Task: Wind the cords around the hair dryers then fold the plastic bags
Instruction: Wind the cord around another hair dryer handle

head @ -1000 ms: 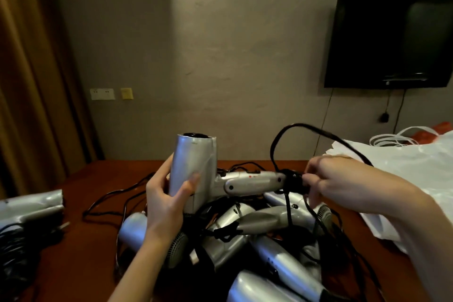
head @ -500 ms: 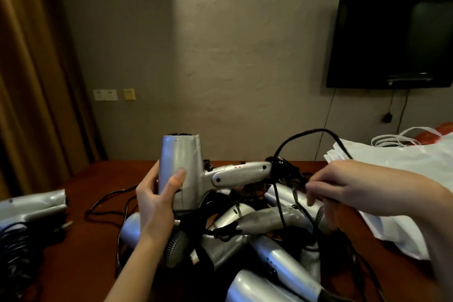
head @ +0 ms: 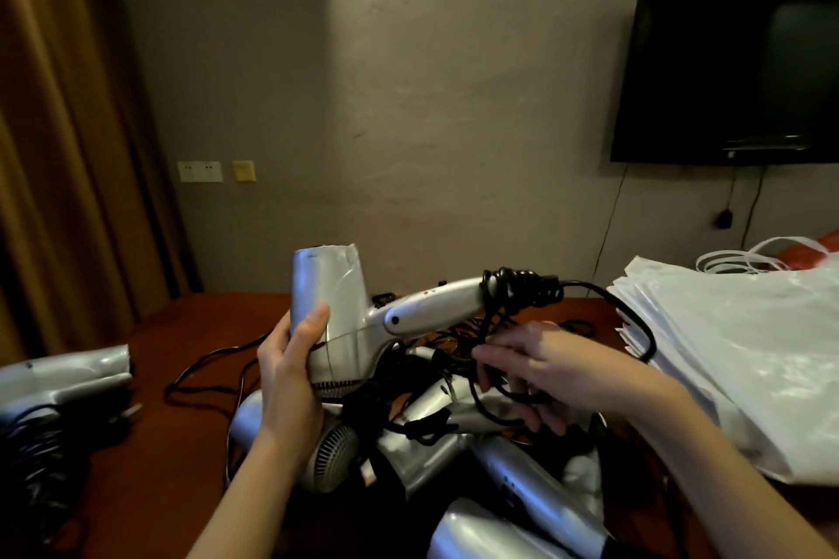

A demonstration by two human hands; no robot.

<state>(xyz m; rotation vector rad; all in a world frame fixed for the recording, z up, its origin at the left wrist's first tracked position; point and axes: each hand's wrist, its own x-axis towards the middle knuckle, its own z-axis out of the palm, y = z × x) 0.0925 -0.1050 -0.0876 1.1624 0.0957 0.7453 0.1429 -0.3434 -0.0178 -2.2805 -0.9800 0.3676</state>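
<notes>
Since the earlier frame, my right hand point(head: 540, 372) has dropped below the handle and the cord point(head: 517, 288) now shows several turns there. I note my left hand point(head: 290, 372) gripping the hair dryer point(head: 336, 313) by its barrel, above the heap of dryers point(head: 454, 436) on the surface point(head: 181, 322). Right fingers curl around the cord. Plastic bags point(head: 744, 354) lie stacked at right.

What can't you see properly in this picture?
- Plug of the held dryer's cord: head view, the cord runs down behind the right hand.
- Dryers in the pile: the count is unclear, since they overlap and the bottom edge cuts them.
- Left dryer: cut by the left edge.
- Bags: cut by the right edge.
</notes>
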